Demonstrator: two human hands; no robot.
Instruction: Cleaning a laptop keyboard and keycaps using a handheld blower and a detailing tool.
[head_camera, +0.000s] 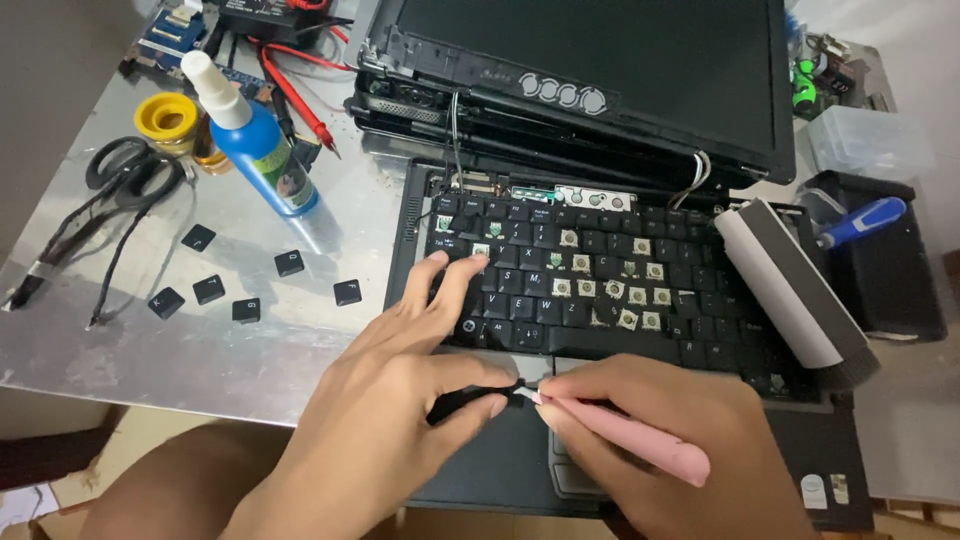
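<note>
A long black key strip was held over the front edge of the laptop, just below the keyboard. It was pinched between thumb and forefinger of the left hand, the remaining fingers spread onto the lower left keys. The right hand was closed around a pink tool, its tip touching the end of the strip. Judged step: cleaning or prying at the strip's end; a steady pinch and light tip pressure would seem required next. Many key caps were missing, pale sockets exposed. Six loose black key caps lay on the metal table. A blue bottle with white nozzle and green label stood behind them, beside a yellow reel.
</note>
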